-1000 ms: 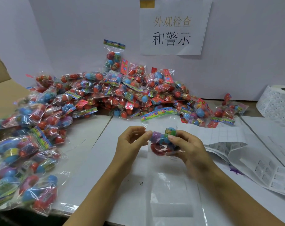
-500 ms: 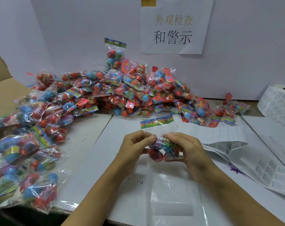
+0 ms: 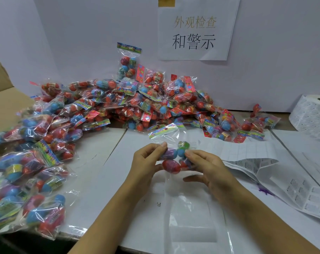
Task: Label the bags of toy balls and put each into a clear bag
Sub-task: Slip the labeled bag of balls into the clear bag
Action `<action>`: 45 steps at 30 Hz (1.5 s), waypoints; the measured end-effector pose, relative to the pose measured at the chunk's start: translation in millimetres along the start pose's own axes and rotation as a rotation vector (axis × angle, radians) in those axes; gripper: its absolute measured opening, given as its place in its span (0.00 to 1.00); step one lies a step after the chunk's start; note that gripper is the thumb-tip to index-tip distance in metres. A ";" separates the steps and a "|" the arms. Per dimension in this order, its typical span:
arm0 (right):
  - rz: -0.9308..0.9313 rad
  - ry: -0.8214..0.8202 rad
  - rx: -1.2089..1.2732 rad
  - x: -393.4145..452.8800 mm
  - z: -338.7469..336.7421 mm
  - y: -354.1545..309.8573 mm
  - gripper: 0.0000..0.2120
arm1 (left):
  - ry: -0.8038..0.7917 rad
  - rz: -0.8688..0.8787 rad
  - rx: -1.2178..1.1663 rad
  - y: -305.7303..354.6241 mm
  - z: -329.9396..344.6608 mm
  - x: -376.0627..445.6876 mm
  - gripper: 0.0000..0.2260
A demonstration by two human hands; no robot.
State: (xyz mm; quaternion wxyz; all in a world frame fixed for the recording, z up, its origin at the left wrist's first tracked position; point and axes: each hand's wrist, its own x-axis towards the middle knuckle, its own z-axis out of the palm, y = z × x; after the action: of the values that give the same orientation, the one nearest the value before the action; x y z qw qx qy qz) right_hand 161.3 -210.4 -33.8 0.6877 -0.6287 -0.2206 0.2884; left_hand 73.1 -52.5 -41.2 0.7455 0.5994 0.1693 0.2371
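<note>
Held above the white table (image 3: 104,173), near its middle: one bag of toy balls (image 3: 175,154), a crinkled transparent pouch with a rainbow-striped header card tilted at the top. Inside, a purple ball, a blue one, a green-banded one and a glossy red one lowest. Pinched at its left side between thumb and fingertips of the left hand (image 3: 146,162); gripped at its right side by the curled fingertips of the right hand (image 3: 208,169), thumb stretched out below. Just under the pouch, lying flat toward the near edge: a clear bag (image 3: 194,217), with a small mirrored "P" showing beside it.

Heaped behind and to the left: a pile of ball bags (image 3: 119,107), mostly red and blue balls, headers red-flowered or rainbow. Taped to the back wall: a paper sign (image 3: 197,30) reading 外观检查 in gold, 和警示 in black. At far right, a label roll (image 3: 313,114); unrolled label strips (image 3: 293,184) printed with text too small to read.
</note>
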 end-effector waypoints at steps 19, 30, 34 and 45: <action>-0.030 0.002 -0.024 -2.4 -1.2 -1.7 0.18 | -0.104 -0.041 -0.028 -2.8 -2.3 2.3 0.26; -0.039 -0.019 0.081 -2.9 -1.9 -3.4 0.19 | -0.226 -0.022 -0.004 -8.3 -7.6 3.2 0.24; 0.033 -0.088 0.083 -2.7 -3.4 -6.3 0.16 | -0.302 -0.033 0.017 -8.1 -6.0 0.3 0.15; 0.010 -0.055 0.083 0.1 -9.1 -7.4 0.18 | -0.319 -0.054 0.007 -3.2 -7.3 -0.6 0.16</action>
State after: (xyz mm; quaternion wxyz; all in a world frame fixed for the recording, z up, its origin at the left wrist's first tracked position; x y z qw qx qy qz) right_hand 168.3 -217.4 -27.5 0.7053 -0.5925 -0.2243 0.3180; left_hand 69.2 -47.4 -45.9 0.7671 0.6272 0.0654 0.1183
